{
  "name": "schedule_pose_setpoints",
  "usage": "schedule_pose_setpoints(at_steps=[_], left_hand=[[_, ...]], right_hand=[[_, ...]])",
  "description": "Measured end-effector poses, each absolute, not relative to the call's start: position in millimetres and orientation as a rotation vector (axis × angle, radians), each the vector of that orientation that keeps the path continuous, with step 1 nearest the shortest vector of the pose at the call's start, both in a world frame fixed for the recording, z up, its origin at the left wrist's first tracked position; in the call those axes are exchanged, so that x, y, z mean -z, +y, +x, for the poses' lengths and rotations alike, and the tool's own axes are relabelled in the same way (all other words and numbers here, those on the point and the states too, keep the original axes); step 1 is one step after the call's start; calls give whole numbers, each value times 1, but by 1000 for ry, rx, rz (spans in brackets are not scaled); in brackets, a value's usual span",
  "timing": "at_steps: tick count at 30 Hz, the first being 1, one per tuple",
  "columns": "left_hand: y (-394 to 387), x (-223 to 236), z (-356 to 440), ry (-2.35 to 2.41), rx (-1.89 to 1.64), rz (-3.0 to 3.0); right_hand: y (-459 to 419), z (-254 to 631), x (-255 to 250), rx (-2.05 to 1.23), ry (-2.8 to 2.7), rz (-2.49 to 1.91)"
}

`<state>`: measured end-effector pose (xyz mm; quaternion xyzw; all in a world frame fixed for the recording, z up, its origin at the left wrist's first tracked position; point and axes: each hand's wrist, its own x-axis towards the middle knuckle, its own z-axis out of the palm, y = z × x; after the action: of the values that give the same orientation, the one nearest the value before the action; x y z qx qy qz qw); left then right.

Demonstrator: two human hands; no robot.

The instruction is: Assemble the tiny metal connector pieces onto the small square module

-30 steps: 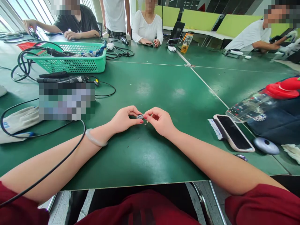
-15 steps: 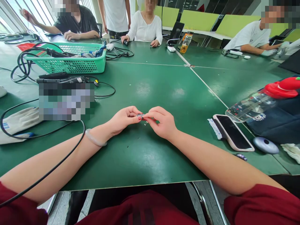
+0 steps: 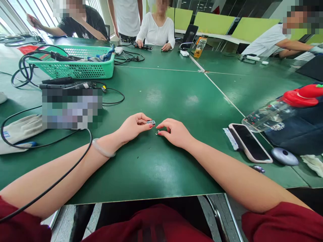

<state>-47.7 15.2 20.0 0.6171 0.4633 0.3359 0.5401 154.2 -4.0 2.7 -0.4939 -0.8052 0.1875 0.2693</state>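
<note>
My left hand (image 3: 136, 125) pinches a small silvery-grey patterned piece (image 3: 150, 122) between thumb and fingertips, holding it just over the green table (image 3: 161, 168). My right hand (image 3: 174, 131) hovers slightly to the right, thumb and index finger parted with a gap between them. Right beside its thumb tip is a tiny shiny metal loop (image 3: 156, 132); whether the thumb touches it, I cannot tell. Both pieces are too small for me to name their kind.
On the left are a green basket (image 3: 75, 69) with cables and gloves, a white glove (image 3: 22, 131) and a black cable crossing my left forearm. To the right lie a phone (image 3: 249, 143), a mouse (image 3: 284, 156) and a red-capped bottle (image 3: 272, 114). Several people are around the table.
My right hand has come away from the silvery piece and dropped a little, its thumb and index finger parting. The left hand keeps the piece, which is now more exposed.
</note>
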Motion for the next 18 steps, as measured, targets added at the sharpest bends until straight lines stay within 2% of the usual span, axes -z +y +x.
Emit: schedule_pose_setpoints(at_steps=[18], left_hand=[[17,-15,-48,1083,-742,1575]], right_hand=[[0,147,0,-497,-2289,-1359]])
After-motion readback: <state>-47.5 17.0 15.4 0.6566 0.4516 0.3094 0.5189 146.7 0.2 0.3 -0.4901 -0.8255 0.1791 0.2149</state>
